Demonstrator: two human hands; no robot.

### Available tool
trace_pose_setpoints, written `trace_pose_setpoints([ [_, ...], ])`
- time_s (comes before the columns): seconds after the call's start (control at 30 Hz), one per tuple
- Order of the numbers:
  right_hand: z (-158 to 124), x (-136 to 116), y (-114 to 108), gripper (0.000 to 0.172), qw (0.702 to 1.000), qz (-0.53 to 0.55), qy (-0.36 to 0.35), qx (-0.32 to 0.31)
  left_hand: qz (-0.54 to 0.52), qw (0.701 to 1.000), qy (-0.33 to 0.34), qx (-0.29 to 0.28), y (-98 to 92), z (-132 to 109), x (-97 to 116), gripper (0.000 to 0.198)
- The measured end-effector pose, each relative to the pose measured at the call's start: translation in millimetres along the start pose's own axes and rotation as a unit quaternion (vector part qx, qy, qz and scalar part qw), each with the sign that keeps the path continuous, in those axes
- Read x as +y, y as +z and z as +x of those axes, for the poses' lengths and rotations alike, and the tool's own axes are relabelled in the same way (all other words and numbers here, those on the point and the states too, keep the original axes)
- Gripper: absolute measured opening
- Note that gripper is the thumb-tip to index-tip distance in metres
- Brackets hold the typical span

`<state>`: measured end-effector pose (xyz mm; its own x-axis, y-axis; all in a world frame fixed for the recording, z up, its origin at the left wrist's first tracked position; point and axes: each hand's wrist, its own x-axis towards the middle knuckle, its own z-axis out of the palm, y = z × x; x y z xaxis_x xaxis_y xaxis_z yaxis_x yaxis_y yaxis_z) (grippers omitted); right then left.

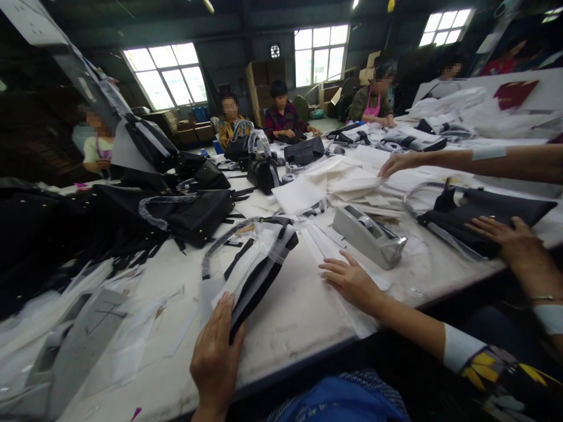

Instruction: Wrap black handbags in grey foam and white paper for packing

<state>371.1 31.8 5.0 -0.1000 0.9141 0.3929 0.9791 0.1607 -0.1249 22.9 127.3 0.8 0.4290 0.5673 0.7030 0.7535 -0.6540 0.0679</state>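
My left hand (216, 351) grips the near end of a black and white handbag (259, 266), fingers on one side and thumb on the other. The bag tilts on the table, and clear plastic covers part of it. Its handle (214, 246) loops out to the left, wrapped in film. Fingers stretched, my right hand (354, 282) reaches over white sheets (328, 249) beside the tape dispenser (369, 235). I cannot tell how firmly it touches them, and nothing shows in its grasp.
At right, a co-worker's hand rests on a black handbag (479, 217); their other hand reaches to a stack of white sheets (347, 179). Black bags (189, 217) pile at left, behind another tape dispenser (83, 346). Several people sit across the table.
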Motion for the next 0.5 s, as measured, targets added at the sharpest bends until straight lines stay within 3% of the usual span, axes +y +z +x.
trace_pose_setpoints([
  [0.17, -20, -31, 1, 0.054, 0.997, -0.067, 0.029, -0.023, -0.008, 1.0, -0.006, 0.009, -1.3, 1, 3, 0.069],
  [0.23, -24, -38, 6, 0.061, 0.996, -0.064, 0.047, -0.041, -0.013, 1.0, -0.001, 0.009, -1.5, 2, 3, 0.068],
  [0.37, -22, -42, 9, 0.06, 0.996, -0.031, 0.055, -0.06, -0.021, 1.0, 0.006, 0.009, 0.3, 2, 2, 0.069],
  [0.5, -23, -30, -2, 0.046, 0.997, -0.011, 0.037, -0.069, -0.023, 1.0, -0.009, -0.005, 3.0, 0, 1, 0.068],
])
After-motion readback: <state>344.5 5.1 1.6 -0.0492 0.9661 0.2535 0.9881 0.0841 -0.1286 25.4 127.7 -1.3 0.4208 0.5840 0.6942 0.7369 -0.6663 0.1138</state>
